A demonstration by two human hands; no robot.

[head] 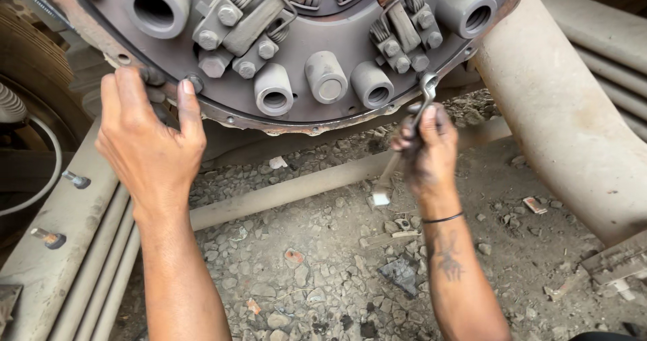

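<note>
A large round grey metal plate [296, 105] with springs, levers and bolts fills the top of the head view. My left hand [151, 145] grips its lower left rim, thumb beside a small bolt [195, 82]. My right hand [424, 156] holds a metal wrench [421, 105] whose ring end sits at the plate's lower right rim. A dark band circles my right wrist.
A thick dusty metal beam [559, 118] runs down the right side. Long metal bars [87, 260] and two protruding bolts [74, 179] lie at the left. Gravel ground [323, 273] with scraps lies below. A tyre [27, 51] sits at the upper left.
</note>
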